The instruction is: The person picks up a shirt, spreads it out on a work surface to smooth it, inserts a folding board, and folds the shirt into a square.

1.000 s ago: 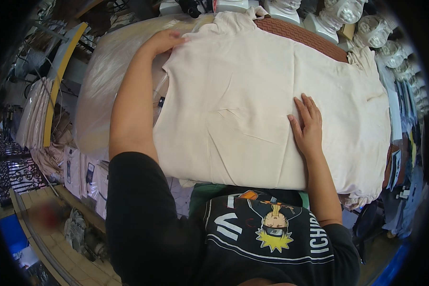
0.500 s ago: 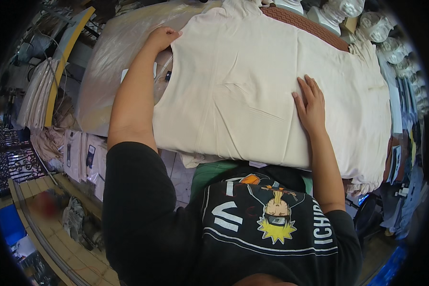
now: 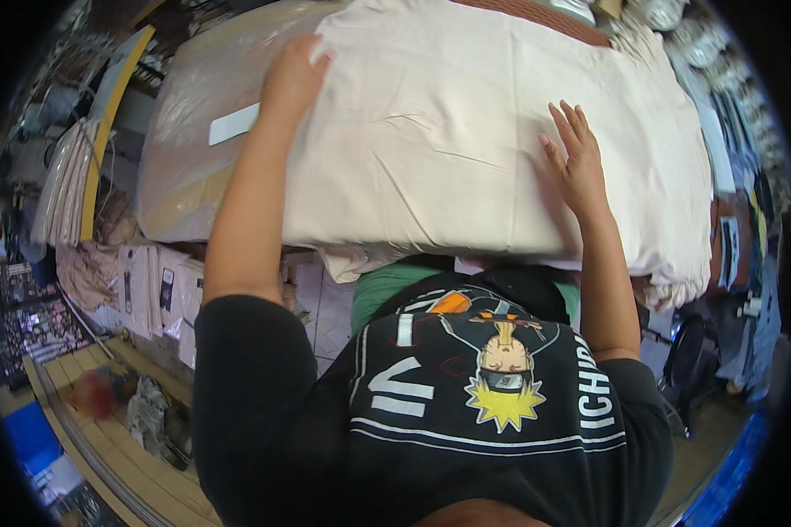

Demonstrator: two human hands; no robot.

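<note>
A cream-coloured garment (image 3: 448,140) is spread over a plastic-wrapped bundle in front of me, with a few creases across its middle. At its far left edge is my left hand (image 3: 295,75), slightly blurred, its thumb and fingers apart and nothing seen between them. Over the right half of the cloth my right hand (image 3: 580,162) is open, fingers spread and a little raised, casting a shadow. Gathered, rumpled cloth shows at the garment's right end and along its near edge.
The plastic-wrapped bundle (image 3: 180,162) extends to the left, a white card (image 3: 234,125) on it. A yellow-edged board (image 3: 105,132) stands farther left beside packed garments (image 3: 66,180). A brown textured strip (image 3: 545,19) runs behind. Folded clothes (image 3: 738,220) line the right.
My left hand has spread its fingers at the cloth's edge. My right hand has lifted from the cloth. The garment's left edge now covers more of the bundle beside the white card.
</note>
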